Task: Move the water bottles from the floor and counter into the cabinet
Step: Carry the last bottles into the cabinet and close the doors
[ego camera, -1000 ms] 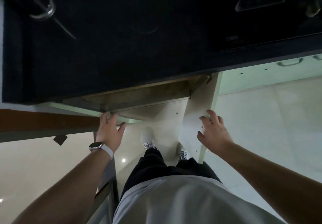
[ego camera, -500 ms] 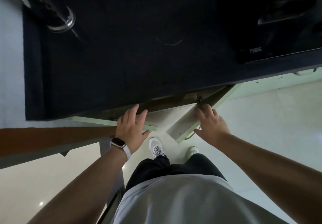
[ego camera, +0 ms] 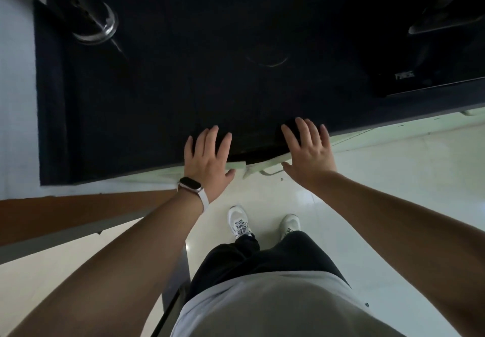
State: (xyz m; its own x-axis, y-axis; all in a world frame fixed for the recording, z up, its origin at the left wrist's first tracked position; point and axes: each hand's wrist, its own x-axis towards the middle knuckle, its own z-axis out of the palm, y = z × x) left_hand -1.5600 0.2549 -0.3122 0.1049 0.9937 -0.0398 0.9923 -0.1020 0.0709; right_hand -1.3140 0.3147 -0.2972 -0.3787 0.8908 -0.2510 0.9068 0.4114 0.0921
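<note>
Dark worktop (ego camera: pixel 210 74) filled the view beyond both hands, its front edge running just under the fingers. Pale floor (ego camera: pixel 380 192) lay below and to the right of the hands. Pale green cabinet doors (ego camera: pixel 237 165) sat under the worktop edge, between and beneath the hands, nearly closed; a narrow dark gap remained between them, and a handle (ego camera: pixel 273 171) showed just left of the right hand. Left hand (ego camera: pixel 207 160), watch (ego camera: pixel 190 183) on the wrist, was released, fingers spread flat, against the left door. Right hand (ego camera: pixel 308 153) was likewise released and flat, against the right door. No water bottles were visible; their location could not be told.
</note>
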